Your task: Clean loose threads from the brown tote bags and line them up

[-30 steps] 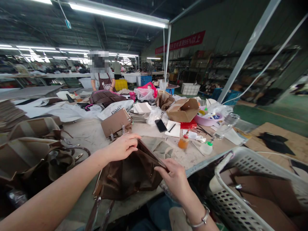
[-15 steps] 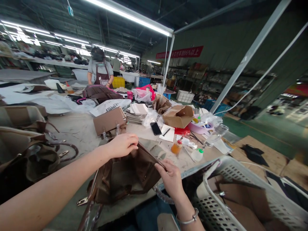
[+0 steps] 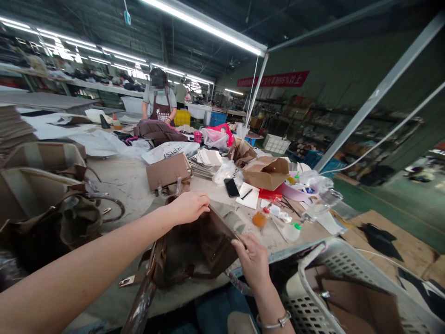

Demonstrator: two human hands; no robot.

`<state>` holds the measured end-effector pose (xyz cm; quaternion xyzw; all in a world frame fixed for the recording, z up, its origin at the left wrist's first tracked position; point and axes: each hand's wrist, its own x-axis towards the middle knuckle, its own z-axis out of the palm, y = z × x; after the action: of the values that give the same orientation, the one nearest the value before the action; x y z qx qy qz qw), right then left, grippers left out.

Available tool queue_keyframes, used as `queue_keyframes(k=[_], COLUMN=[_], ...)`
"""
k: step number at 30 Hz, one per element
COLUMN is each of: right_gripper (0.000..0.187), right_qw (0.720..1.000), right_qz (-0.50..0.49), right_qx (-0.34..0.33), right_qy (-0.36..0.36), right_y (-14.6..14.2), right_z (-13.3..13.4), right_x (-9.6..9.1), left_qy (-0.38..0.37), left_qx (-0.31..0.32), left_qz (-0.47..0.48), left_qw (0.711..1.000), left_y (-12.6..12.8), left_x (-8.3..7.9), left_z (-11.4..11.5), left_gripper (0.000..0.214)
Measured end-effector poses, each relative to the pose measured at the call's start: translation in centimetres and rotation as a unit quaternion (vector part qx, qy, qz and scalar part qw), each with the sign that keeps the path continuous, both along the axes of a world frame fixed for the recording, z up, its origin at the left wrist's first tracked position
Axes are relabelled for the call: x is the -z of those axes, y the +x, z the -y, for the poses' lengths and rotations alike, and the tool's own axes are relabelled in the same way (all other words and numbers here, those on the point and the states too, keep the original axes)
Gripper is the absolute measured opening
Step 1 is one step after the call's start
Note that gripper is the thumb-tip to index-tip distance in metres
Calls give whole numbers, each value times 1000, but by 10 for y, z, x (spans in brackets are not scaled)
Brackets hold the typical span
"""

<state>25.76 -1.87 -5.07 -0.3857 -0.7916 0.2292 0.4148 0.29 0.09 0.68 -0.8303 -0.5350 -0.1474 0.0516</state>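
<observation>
A brown handbag [image 3: 194, 260] lies open on the table's near edge, its dark inside facing me. My left hand [image 3: 191, 206] is closed on the far end of the bag's top edge, fingertips pinching the rim. At the right end of that same edge, my right hand [image 3: 252, 257] grips between thumb and fingers. A plastic-wrapped handle [image 3: 139, 308] hangs toward me, and a metal clasp [image 3: 127, 280] sticks out at the bag's left. Just beyond stands a brown panel-like bag piece [image 3: 168, 171].
More brown bags [image 3: 38, 195] stand at left. A white basket [image 3: 313, 297] with brown pieces is at lower right. Beyond my hands lie a phone [image 3: 231, 187], a glue bottle [image 3: 260, 218] and a cardboard box [image 3: 266, 172]. A co-worker [image 3: 159, 104] stands across the table.
The view has turned slightly left, so everything sits farther right in the picture. Both hands keep their hold on the bag's edge.
</observation>
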Motion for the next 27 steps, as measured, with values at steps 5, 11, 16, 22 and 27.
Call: queue_keyframes(k=[5, 11, 16, 22, 27], right_gripper=[50, 22, 30, 35, 39], right_qw=[999, 991, 985, 980, 972], right_qz=[40, 127, 159, 176, 229], right_qx=[21, 28, 34, 52, 32], right_qy=[8, 35, 55, 77, 44], right_y=[-3, -24, -29, -30, -27], right_z=[-4, -3, -1, -2, -1], right_x=[-10, -27, -30, -26, -36], left_qy=[-5, -7, -5, 9, 20], left_qx=[-9, -8, -6, -12, -17], left_qz=[6, 20, 25, 20, 22], left_qw=[1000, 1000, 1000, 1000, 999], left_y=[-1, 0, 1, 3, 3], left_x=[0, -1, 0, 2, 4], left_z=[0, 0, 0, 0, 1], left_gripper=[18, 19, 17, 19, 18])
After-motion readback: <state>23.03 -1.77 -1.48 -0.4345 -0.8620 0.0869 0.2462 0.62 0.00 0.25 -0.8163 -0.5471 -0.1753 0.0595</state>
